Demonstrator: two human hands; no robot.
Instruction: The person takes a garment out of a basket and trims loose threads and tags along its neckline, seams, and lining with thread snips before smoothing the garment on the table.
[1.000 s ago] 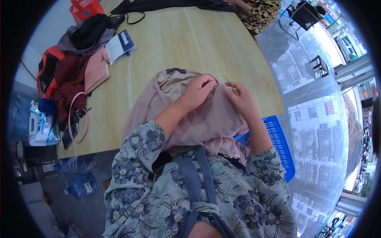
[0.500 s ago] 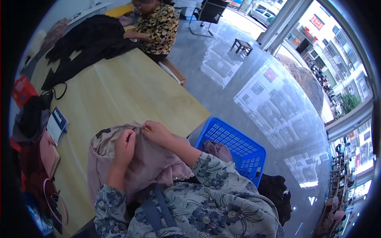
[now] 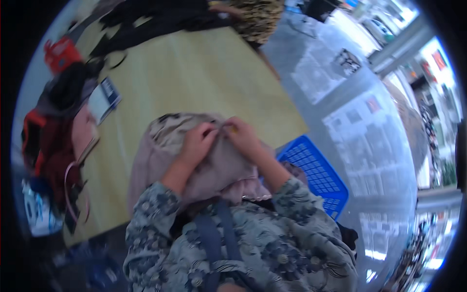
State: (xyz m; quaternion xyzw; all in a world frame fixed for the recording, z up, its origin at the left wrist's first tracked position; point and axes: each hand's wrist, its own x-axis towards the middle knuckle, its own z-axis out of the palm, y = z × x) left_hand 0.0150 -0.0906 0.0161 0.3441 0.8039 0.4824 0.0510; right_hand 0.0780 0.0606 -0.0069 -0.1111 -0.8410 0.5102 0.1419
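Note:
A pale mauve garment [image 3: 209,173] lies bunched over the near edge of the table and my lap, its lighter inside showing at the upper left. My left hand [image 3: 198,143] is closed, pinching the garment's upper edge. Right beside it, my right hand [image 3: 241,138] pinches the same edge, with a small yellow thing [image 3: 232,130] between its fingers, too blurred to name. The fingertips of both hands nearly meet at the fabric.
A blue plastic basket [image 3: 316,170] holding mauve cloth stands right of the table [image 3: 194,73]. Dark garments [image 3: 160,19] cover the far end, near another person [image 3: 258,19]. A notebook [image 3: 103,100], dark clothes [image 3: 61,141] and a red bag [image 3: 62,54] line the left side.
My view has swung down and to the left, so the scene sits further right and is blurred. My left hand has come up to the right hand at the garment's edge.

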